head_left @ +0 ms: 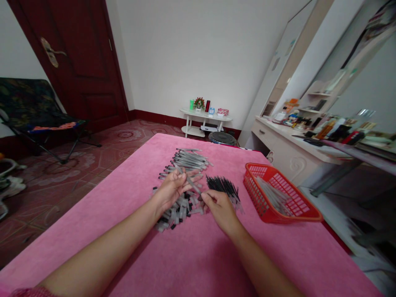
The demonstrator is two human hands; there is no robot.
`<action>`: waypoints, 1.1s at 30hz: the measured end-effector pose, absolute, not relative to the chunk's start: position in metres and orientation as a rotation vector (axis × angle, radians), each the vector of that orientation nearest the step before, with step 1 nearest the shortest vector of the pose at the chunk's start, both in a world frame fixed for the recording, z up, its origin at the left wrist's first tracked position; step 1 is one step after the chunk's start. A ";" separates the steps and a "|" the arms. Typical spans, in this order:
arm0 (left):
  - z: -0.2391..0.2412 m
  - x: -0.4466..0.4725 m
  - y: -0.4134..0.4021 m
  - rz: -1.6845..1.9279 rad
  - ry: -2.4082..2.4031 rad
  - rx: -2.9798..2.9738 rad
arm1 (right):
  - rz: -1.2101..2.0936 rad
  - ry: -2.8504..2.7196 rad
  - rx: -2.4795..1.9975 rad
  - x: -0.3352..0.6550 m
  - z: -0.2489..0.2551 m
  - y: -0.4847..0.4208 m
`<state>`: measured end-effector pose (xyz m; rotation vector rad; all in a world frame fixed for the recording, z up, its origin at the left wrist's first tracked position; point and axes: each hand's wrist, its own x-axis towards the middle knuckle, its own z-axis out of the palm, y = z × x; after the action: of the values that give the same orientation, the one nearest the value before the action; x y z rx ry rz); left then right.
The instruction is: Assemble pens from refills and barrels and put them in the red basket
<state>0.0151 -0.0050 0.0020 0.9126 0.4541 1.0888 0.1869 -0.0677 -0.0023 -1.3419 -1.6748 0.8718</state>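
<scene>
Left hand (175, 185): thumb and forefinger pinched on a slim gray pen (193, 184), remaining fingers loosely spread behind it. Right hand (220, 208): fingertips closed on the pen's lower, dark end, so the pen slants between the two hands, above the cloth. Under and just nearer than the left hand, a loose heap of translucent and black caps (176, 214), partly hidden by that hand. Beyond the left hand, a stack of pale pens (191, 160) lying side by side, dark ends to the left. Just beyond the right hand, a bunch of black-tipped slender sticks (223, 186), their near ends pale. Farther right of the right hand, a red plastic basket (278, 218) with pale slender tubes (272, 196) inside. Pink cloth (123, 202) beneath it all. Well beyond both hands, a small white table (188, 112); far left, a dark red door (89, 62).
</scene>
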 end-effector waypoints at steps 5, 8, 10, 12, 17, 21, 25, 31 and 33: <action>0.000 0.018 -0.007 1.078 0.535 0.901 | 0.733 -1.609 -1.382 0.186 0.001 -0.071; 0.001 0.020 -0.008 1.094 0.581 0.901 | 0.637 -1.590 -1.417 0.186 0.003 -0.072; 0.001 0.020 -0.009 1.106 0.598 0.913 | 0.658 -1.590 -1.429 0.186 0.003 -0.071; 0.002 0.021 -0.010 1.110 0.606 0.922 | 0.686 -1.596 -1.442 0.187 0.000 -0.070; 0.000 0.021 -0.011 1.123 0.603 0.941 | 0.597 -1.581 -1.532 0.189 -0.004 -0.069; 0.000 0.022 -0.012 1.134 0.606 0.947 | 0.618 -1.626 -1.528 0.190 -0.002 -0.069; 0.001 0.023 -0.013 1.135 0.630 0.937 | 0.620 -1.647 -1.560 0.189 -0.002 -0.069; 0.004 0.023 -0.015 1.149 0.658 0.932 | 0.614 -1.633 -1.534 0.188 -0.005 -0.067; 0.005 0.023 -0.015 1.145 0.668 0.929 | 0.627 -1.652 -1.517 0.188 -0.006 -0.067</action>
<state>0.0235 -0.0153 0.0048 0.9293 0.6678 1.1447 0.1885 -0.0668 -0.0064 -1.5167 -1.6524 0.6273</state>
